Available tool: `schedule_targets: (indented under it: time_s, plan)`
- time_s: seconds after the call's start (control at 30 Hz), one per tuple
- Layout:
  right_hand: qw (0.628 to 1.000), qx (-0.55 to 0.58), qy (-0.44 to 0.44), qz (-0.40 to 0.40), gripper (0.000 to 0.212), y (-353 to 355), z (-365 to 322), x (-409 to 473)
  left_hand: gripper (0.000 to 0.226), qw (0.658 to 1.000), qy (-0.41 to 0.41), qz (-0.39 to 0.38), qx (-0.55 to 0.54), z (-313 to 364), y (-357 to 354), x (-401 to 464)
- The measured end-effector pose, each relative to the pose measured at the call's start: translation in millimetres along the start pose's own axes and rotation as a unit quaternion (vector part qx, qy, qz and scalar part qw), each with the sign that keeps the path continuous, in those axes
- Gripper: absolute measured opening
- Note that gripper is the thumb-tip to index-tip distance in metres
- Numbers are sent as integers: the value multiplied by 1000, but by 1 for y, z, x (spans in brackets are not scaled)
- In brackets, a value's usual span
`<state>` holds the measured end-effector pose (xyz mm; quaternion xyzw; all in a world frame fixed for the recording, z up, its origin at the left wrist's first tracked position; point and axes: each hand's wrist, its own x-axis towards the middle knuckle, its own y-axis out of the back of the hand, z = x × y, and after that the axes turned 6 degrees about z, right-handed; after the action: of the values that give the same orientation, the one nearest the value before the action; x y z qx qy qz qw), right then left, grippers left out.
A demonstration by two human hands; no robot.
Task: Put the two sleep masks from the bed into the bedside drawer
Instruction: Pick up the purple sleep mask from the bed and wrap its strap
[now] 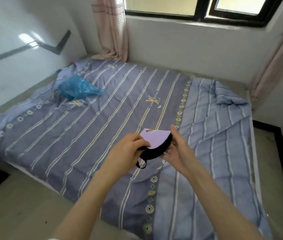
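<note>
Above the near half of the bed (102,118), your two hands meet with both sleep masks stacked between them. The lilac sleep mask (154,138) lies on top, the black sleep mask (153,152) directly under it and touching it. Your left hand (126,151) has its fingers (140,142) curled shut over the left end of the stack. Your right hand (178,151) cups the right end from beneath, thumb up against the edge, fingers half closed on the pair. A black strap (141,163) hangs in a loop below your left hand, clear of the bedcover.

The bed's near edge runs diagonally from the left side down toward the bottom middle, with bare floor (24,196) on your side of it. The bed's right edge drops beside a dark-framed strip of floor. The bed's far edge sits against the wall under the window (203,7), and its left edge lies near the glossy white wall. On the far left part of the bed lies a crumpled blue plastic bag (80,90), well apart from your hands. A folded blanket corner (227,96) rises on the far right of the bed. Curtains (111,28) hang past both far corners.

The bedside drawer is nowhere in view. The masks' undersides and the rest of the lilac one's strap are hidden by your hands. The picture is soft, so the small print on the lilac mask cannot be made out.
</note>
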<state>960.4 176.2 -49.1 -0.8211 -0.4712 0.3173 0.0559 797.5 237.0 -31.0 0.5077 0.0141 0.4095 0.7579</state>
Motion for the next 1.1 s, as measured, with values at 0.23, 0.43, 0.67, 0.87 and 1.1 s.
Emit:
schedule_targets:
  time_s: [0.23,0.43,0.67,0.87,1.1]
  plan:
    - [998,-31,46,36,20,-78,34,-21,29,997,62,16,-38,-42,48,-62]
    - [998,20,40,49,22,-101,45,-20,16,951,250,-6,-180,-69,93,-100]
    - [999,27,27,-7,27,-129,59,-14,21,560,311,161,-751,-79,131,-126]
    - [987,115,34,-106,22,-162,67,-23,25,503,426,321,-681,-77,129,-119]
    - [983,59,58,-164,18,-170,67,-28,14,614,407,354,-576,-77,120,-120]
